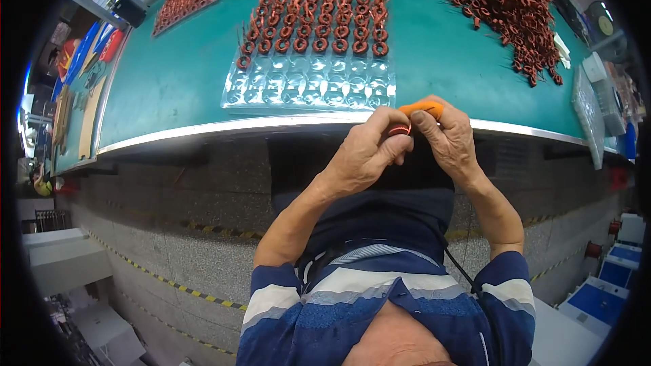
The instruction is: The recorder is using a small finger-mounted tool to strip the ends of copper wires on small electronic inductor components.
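Observation:
Above the front edge of the table, both hands are close together in front of me. My left hand [363,152] is closed around a copper-wound ring coil [399,130], its red-brown rim showing between thumb and fingers. Right beside it my right hand [447,139] is closed in a pinch, the thumb pressed toward the fingers. Bright orange material [424,106] shows at its fingertips; I cannot tell whether it is a finger cover or a held piece. Whatever lies between those fingertips is hidden. Just beyond, a clear plastic tray [234,95] carries rows of coils in its far part.
A large heap of loose coils [502,7] spreads over the back right of the green table [163,88]. Another filled tray [190,0] lies at the far left. Clear empty trays [588,115] lean at the right end. A metal strip [224,131] edges the table.

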Action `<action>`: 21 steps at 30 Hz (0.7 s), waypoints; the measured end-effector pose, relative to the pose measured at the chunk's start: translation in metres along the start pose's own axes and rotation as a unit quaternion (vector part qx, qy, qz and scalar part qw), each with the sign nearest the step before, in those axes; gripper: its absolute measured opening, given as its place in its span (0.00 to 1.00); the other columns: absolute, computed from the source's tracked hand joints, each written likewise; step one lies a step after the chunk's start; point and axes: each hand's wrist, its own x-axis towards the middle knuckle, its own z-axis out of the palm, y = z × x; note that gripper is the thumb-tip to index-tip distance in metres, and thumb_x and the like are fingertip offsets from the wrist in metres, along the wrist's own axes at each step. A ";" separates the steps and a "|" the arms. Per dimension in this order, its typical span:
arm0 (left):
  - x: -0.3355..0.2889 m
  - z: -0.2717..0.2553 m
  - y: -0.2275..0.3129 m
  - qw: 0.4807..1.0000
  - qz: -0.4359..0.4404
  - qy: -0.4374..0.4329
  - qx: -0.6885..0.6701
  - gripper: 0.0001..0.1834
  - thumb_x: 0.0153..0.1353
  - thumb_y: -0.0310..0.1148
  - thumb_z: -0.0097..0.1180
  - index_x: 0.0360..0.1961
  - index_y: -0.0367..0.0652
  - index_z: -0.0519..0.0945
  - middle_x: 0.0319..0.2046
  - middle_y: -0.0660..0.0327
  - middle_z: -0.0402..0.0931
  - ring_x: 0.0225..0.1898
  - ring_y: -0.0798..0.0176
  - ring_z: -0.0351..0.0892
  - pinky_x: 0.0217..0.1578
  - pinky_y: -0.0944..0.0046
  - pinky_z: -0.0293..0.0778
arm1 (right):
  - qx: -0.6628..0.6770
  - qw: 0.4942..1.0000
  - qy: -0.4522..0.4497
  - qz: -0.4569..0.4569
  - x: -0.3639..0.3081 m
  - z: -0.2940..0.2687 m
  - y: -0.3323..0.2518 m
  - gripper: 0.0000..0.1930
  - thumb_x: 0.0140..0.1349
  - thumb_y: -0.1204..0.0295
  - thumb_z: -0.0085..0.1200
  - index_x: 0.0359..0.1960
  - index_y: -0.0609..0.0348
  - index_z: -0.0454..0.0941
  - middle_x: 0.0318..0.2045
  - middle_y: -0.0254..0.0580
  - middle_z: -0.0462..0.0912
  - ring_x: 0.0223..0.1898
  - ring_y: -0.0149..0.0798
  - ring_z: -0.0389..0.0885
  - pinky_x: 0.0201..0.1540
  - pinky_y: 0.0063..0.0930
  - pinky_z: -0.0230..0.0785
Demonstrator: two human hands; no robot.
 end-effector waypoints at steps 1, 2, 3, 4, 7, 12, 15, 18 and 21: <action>-0.001 0.003 -0.002 1.000 0.015 0.014 -0.016 0.11 0.70 0.34 0.48 0.47 0.38 0.71 0.30 0.63 0.74 0.28 0.72 0.72 0.33 0.72 0.71 | -0.064 0.997 0.008 -0.038 0.002 0.000 -0.002 0.11 0.66 0.68 0.54 0.38 0.65 0.82 0.30 0.39 0.80 0.30 0.31 0.78 0.33 0.22 0.69; 0.000 0.005 -0.003 1.000 0.015 0.012 -0.018 0.11 0.70 0.34 0.48 0.47 0.38 0.71 0.30 0.63 0.74 0.28 0.72 0.72 0.33 0.72 0.71 | -0.043 0.996 0.029 -0.067 0.002 0.001 -0.001 0.10 0.64 0.68 0.57 0.37 0.64 0.83 0.29 0.41 0.79 0.28 0.33 0.78 0.29 0.24 0.68; 0.002 0.006 -0.003 0.999 0.007 0.030 -0.040 0.11 0.70 0.34 0.48 0.46 0.37 0.71 0.29 0.64 0.73 0.27 0.73 0.72 0.31 0.72 0.71 | -0.045 0.996 0.029 -0.065 0.001 0.002 -0.003 0.10 0.64 0.68 0.57 0.37 0.64 0.83 0.29 0.41 0.79 0.28 0.33 0.78 0.29 0.24 0.68; 0.003 0.008 -0.003 0.997 -0.001 0.048 -0.062 0.11 0.70 0.34 0.48 0.46 0.36 0.72 0.27 0.64 0.73 0.26 0.73 0.72 0.29 0.72 0.71 | -0.076 0.992 0.058 -0.077 0.001 0.002 -0.008 0.09 0.61 0.70 0.59 0.36 0.64 0.83 0.30 0.41 0.79 0.29 0.35 0.78 0.30 0.26 0.68; 0.009 0.011 -0.007 0.992 0.005 0.095 -0.083 0.11 0.70 0.34 0.48 0.46 0.36 0.75 0.26 0.66 0.72 0.26 0.74 0.70 0.29 0.74 0.70 | -0.320 0.873 0.148 -0.336 -0.002 0.003 -0.010 0.09 0.50 0.77 0.65 0.33 0.65 0.82 0.32 0.42 0.79 0.32 0.43 0.78 0.35 0.32 0.68; 0.006 0.019 -0.005 0.973 0.053 0.151 -0.168 0.10 0.70 0.33 0.47 0.42 0.36 0.76 0.24 0.66 0.71 0.24 0.75 0.70 0.26 0.75 0.68 | -0.169 0.956 0.139 -0.196 -0.009 0.005 -0.016 0.06 0.52 0.78 0.64 0.32 0.65 0.82 0.33 0.40 0.77 0.34 0.40 0.76 0.35 0.29 0.67; 0.005 0.020 -0.002 0.969 0.060 0.151 -0.187 0.11 0.71 0.34 0.46 0.41 0.36 0.74 0.24 0.64 0.70 0.24 0.73 0.68 0.25 0.74 0.67 | -0.028 0.984 0.138 -0.114 -0.007 0.009 -0.014 0.04 0.58 0.76 0.60 0.34 0.63 0.84 0.34 0.37 0.78 0.35 0.32 0.75 0.32 0.22 0.66; 0.005 0.014 -0.002 0.968 0.052 0.145 -0.196 0.12 0.71 0.35 0.46 0.41 0.36 0.73 0.25 0.63 0.69 0.23 0.72 0.66 0.25 0.73 0.66 | -0.087 0.975 0.154 -0.137 -0.007 0.016 -0.019 0.05 0.56 0.78 0.62 0.34 0.64 0.84 0.36 0.39 0.78 0.38 0.37 0.75 0.37 0.27 0.69; 0.008 0.011 -0.003 0.980 0.030 0.154 -0.123 0.11 0.72 0.35 0.45 0.42 0.37 0.74 0.24 0.63 0.69 0.23 0.73 0.66 0.24 0.74 0.65 | -0.240 0.908 0.167 -0.300 -0.004 0.021 -0.017 0.06 0.50 0.81 0.63 0.31 0.66 0.82 0.37 0.42 0.78 0.41 0.45 0.75 0.43 0.33 0.69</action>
